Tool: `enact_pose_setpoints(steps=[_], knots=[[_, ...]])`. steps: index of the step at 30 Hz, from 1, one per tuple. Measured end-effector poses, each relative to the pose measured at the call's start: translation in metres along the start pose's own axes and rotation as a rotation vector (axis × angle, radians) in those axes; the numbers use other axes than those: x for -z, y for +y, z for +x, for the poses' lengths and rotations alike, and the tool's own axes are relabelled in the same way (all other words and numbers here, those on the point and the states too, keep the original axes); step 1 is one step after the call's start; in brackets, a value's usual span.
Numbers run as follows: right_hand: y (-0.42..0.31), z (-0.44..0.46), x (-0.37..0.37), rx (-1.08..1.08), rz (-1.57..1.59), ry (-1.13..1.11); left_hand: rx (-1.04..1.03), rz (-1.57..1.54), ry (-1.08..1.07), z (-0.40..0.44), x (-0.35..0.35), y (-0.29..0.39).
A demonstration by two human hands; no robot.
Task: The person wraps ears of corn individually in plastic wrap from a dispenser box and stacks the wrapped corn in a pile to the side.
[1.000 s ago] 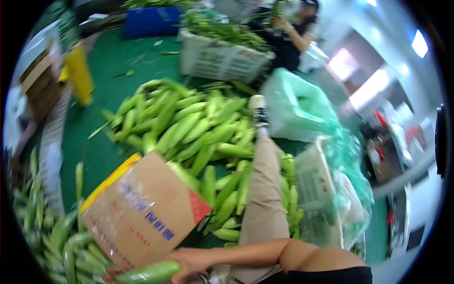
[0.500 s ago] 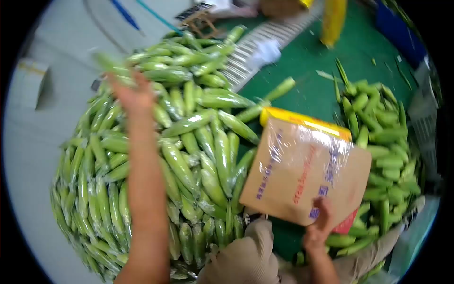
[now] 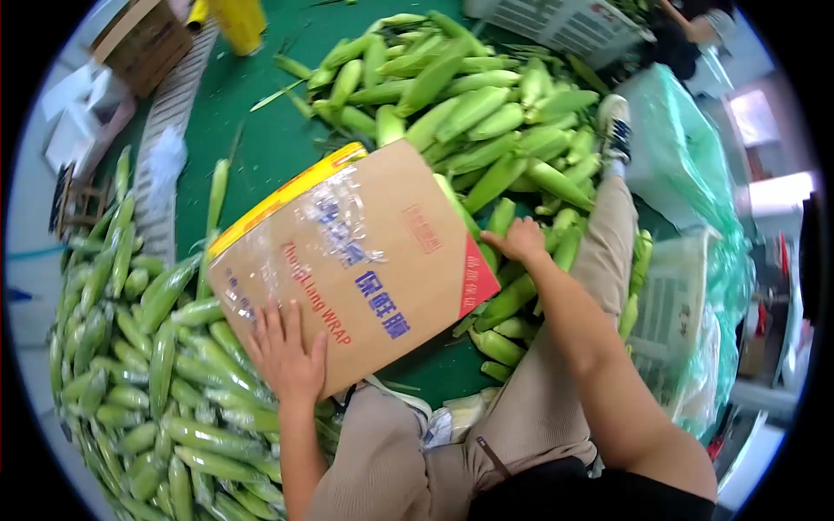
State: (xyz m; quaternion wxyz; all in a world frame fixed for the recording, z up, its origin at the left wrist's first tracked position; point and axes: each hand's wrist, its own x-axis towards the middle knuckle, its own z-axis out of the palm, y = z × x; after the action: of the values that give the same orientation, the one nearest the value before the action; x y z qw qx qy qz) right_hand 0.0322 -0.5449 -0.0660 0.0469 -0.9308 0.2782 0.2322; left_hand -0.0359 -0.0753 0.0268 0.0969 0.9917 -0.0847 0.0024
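A cardboard wrap box [image 3: 382,252] with blue and red print lies tilted across my legs, a yellow wrap roll [image 3: 287,193] along its far edge. My left hand [image 3: 288,352] rests flat on the near left part of the box, fingers spread, holding nothing. My right hand [image 3: 521,241] is at the box's right side, its fingers curled around a green ear of corn [image 3: 501,217] at the edge of the unwrapped corn pile [image 3: 486,113]. Left of the box lies a heap of film-wrapped corn [image 3: 165,373].
White crates stand at the back [image 3: 556,26] and right [image 3: 669,304], with green plastic sheeting [image 3: 695,139] by the right one. A brown carton [image 3: 143,43] and a yellow roll [image 3: 239,24] are at the far left. Another person's arm [image 3: 682,22] shows at the top right.
My left hand has gone from a wrapped ear above the heap to the box, and the ear has left it. My right hand has moved out to the unwrapped corn. The view has swung right.
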Motion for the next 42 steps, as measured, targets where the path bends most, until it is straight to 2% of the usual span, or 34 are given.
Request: enact_pose_setpoints(steps=[2, 3, 4, 6, 7, 8, 9, 10, 11, 12, 13, 14, 15, 17, 18, 19, 20, 22, 24, 25, 28, 30, 31, 33, 34, 35, 36, 38, 39, 40, 42], knots=[[-0.016, 0.005, -0.018, 0.000, 0.142, 0.004, 0.066, 0.078, -0.054, 0.001, 0.004, -0.003], [-0.028, -0.010, -0.019, -0.109, 0.290, 0.096, 0.105, 0.066, -0.045, 0.000, 0.007, -0.003], [-0.029, -0.011, -0.037, -0.075, 0.395, 0.225, 0.137, 0.051, -0.035, 0.001, 0.008, 0.000], [-0.009, 0.003, -0.098, 0.092, 0.933, 0.345, 0.167, 0.013, 0.036, 0.005, 0.006, -0.003], [-0.006, -0.013, -0.085, 0.077, 1.006, 0.269, 0.169, -0.010, 0.092, 0.004, 0.002, -0.006], [0.030, 0.013, -0.125, 0.157, 1.045, 0.309, 0.168, -0.037, 0.146, 0.004, -0.002, -0.009], [0.015, -0.017, -0.070, 0.099, 1.022, 0.283, 0.193, -0.084, 0.137, 0.009, 0.001, -0.009], [0.007, -0.027, -0.032, 0.177, 1.026, 0.382, 0.185, -0.041, 0.091, 0.015, 0.003, -0.010], [-0.018, -0.049, 0.024, 0.201, 1.037, 0.362, 0.181, 0.001, 0.041, 0.018, 0.005, -0.009], [-0.047, -0.067, 0.071, 0.292, 1.214, 0.334, 0.172, 0.042, -0.015, 0.016, 0.006, -0.007], [-0.072, -0.078, 0.108, 0.420, 1.159, 0.388, 0.175, 0.018, 0.014, 0.016, 0.006, -0.007], [-0.093, -0.089, 0.141, 0.543, 1.117, 0.311, 0.188, 0.014, 0.006, 0.015, 0.006, -0.006], [-0.112, -0.097, 0.166, 0.696, 1.064, 0.137, 0.195, 0.008, 0.008, 0.014, 0.007, -0.006], [-0.171, -0.114, 0.193, 1.118, 0.516, 0.189, 0.196, -0.004, 0.029, 0.020, 0.009, -0.005], [-0.201, -0.119, 0.189, 1.131, 0.456, 0.009, 0.203, -0.009, 0.036, 0.018, 0.010, -0.005], [-0.228, -0.125, 0.184, 1.149, 0.283, -0.055, 0.218, -0.012, 0.043, 0.014, 0.011, -0.005], [-0.253, -0.130, 0.178, 1.200, 0.139, -0.016, 0.216, -0.004, 0.056, 0.014, 0.010, -0.007], [-0.295, -0.131, 0.156, 1.463, 0.101, 0.246, 0.215, 0.014, 0.056, 0.007, 0.008, -0.010], [-0.330, -0.124, 0.136, 1.588, -0.024, 0.320, 0.206, -0.052, 0.178, -0.002, 0.008, -0.010], [-0.338, -0.121, 0.117, 1.604, -0.069, 0.328, 0.187, -0.082, 0.251, 0.002, 0.010, -0.012], [-0.347, -0.116, 0.105, 1.635, -0.131, 0.372, -0.048, -0.083, 0.648, 0.053, 0.032, -0.022], [-0.344, -0.105, 0.100, 1.724, -0.147, 0.472, -0.005, -0.389, 0.422, 0.100, 0.052, -0.019], [-0.337, -0.101, 0.105, 1.798, -0.117, 0.680, 0.001, -0.590, 0.307, 0.114, 0.039, -0.022], [-0.304, -0.090, 0.133, 1.759, 0.228, 0.446, -0.101, -0.307, 0.265, 0.120, 0.027, -0.030], [-0.275, -0.087, 0.148, 1.643, 0.312, 0.327, -0.145, -0.163, 0.243, 0.123, 0.025, -0.032], [-0.246, -0.085, 0.162, 1.521, 0.403, 0.222, -0.105, -0.164, 0.268, 0.122, 0.025, -0.028], [-0.213, -0.087, 0.169, 1.319, 0.397, 0.118, -0.092, -0.159, 0.237, 0.121, 0.025, -0.027], [-0.178, -0.070, 0.128, 1.323, 0.147, -0.036, -0.061, -0.145, 0.181, 0.122, 0.024, -0.026], [-0.178, -0.081, 0.120, 1.371, 0.008, 0.011, -0.059, -0.165, 0.169, 0.122, 0.028, -0.025], [-0.185, -0.087, 0.109, 1.457, 0.078, 0.162, -0.047, -0.173, 0.156, 0.123, 0.029, -0.021], [-0.199, -0.078, 0.090, 1.482, 0.067, 0.184, -0.035, -0.163, 0.126, 0.124, 0.033, -0.022]])
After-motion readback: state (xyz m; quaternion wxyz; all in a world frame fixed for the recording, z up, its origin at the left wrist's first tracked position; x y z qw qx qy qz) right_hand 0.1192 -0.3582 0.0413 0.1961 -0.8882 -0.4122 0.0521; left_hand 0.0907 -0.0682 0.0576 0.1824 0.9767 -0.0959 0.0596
